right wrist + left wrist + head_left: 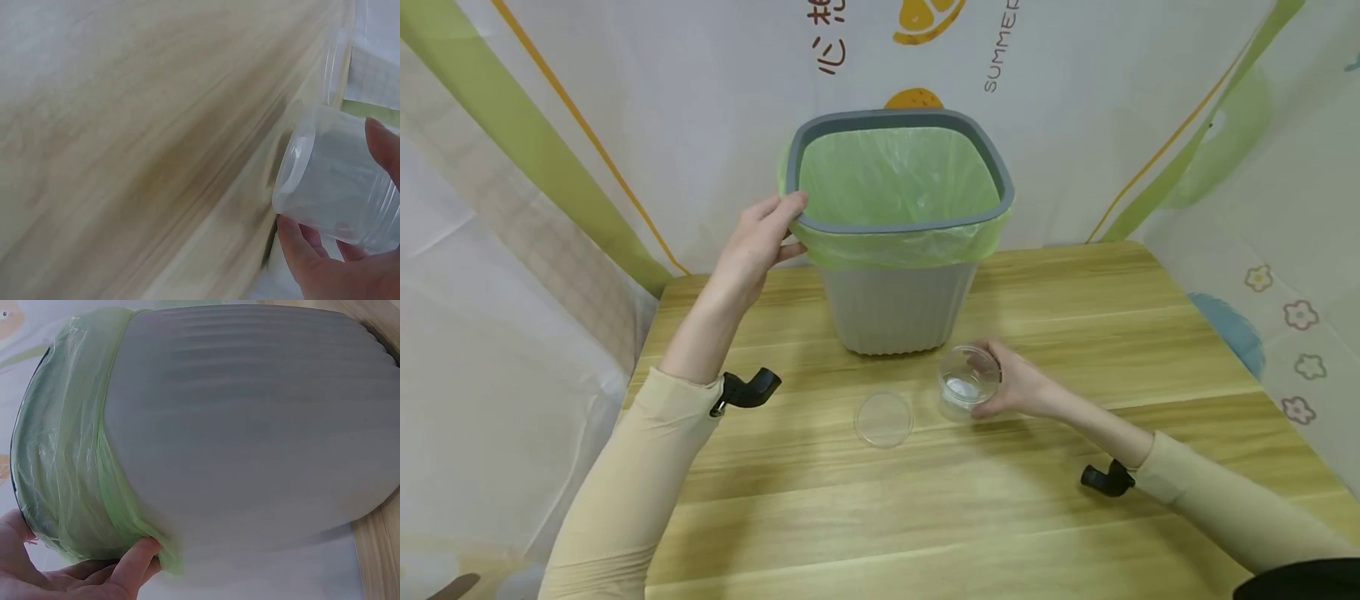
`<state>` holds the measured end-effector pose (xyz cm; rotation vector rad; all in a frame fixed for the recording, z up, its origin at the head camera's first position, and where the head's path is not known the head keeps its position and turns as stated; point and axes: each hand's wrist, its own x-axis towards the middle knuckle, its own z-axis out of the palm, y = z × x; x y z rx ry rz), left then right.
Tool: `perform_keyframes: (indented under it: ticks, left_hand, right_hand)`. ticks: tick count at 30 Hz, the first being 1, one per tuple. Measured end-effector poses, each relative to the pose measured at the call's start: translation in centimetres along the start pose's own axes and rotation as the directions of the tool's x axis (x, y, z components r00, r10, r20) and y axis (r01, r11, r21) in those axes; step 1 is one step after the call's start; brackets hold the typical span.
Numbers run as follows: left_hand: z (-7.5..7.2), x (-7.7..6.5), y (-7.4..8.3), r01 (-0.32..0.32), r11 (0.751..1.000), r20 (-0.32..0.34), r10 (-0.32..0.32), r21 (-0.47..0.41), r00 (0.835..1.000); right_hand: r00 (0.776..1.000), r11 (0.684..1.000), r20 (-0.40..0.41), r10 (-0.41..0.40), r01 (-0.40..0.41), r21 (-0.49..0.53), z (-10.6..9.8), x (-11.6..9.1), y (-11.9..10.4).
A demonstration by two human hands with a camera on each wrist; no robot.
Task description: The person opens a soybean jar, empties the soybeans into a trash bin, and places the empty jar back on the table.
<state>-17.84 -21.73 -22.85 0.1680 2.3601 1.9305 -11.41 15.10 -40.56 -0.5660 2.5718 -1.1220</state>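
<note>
My left hand (758, 242) grips the upper left side of a grey trash can (891, 312), its thumb on the grey rim. A green bin liner (898, 250) is folded over that rim. In the left wrist view, the fingers (134, 565) press against the liner's loose edge. My right hand (1018, 385) holds a clear round plastic container (957, 400) from its right side, just in front of the trash can. The container stands upright, its top uncovered. In the right wrist view, thumb and fingers are around the container (337, 175). A clear round lid (883, 421) lies flat left of it.
Everything stands on a wood-grain table (850, 517). A printed white curtain (715, 108) hangs close behind the trash can and along both sides. A dark rounded object (1300, 579) shows at the bottom right corner.
</note>
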Motion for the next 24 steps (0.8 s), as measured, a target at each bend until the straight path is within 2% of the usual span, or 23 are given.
perform_keyframes:
  ticks: [5,11,17,21,24]
  left_hand:
    - [0.2,0.0,-0.2,-0.018,1.0,0.016,0.019,-0.007,1.0]
    - [0.5,0.0,-0.6,-0.047,0.999,0.037,0.047,-0.008,0.998]
    - [0.3,-0.1,-0.9,-0.084,0.996,0.007,0.084,0.009,0.996]
    - [-0.1,-0.5,-1.7,-0.082,0.995,-0.021,0.084,0.051,0.996]
    - [-0.8,-0.8,-2.7,-0.055,0.992,-0.012,0.057,0.109,0.998]
  right_hand:
    - [1.0,0.999,0.002,-0.011,0.011,-0.037,0.6,0.2,0.2]
    - [1.0,1.0,0.003,0.003,-0.003,-0.023,0.7,0.1,0.5]
    - [0.999,0.999,0.011,-0.053,0.053,-0.008,0.8,0.3,0.7]
    - [0.993,0.995,0.072,-0.099,0.097,0.028,-0.5,0.3,1.1]
    - [0.992,0.995,0.097,-0.084,0.088,-0.039,-2.9,0.2,1.3]
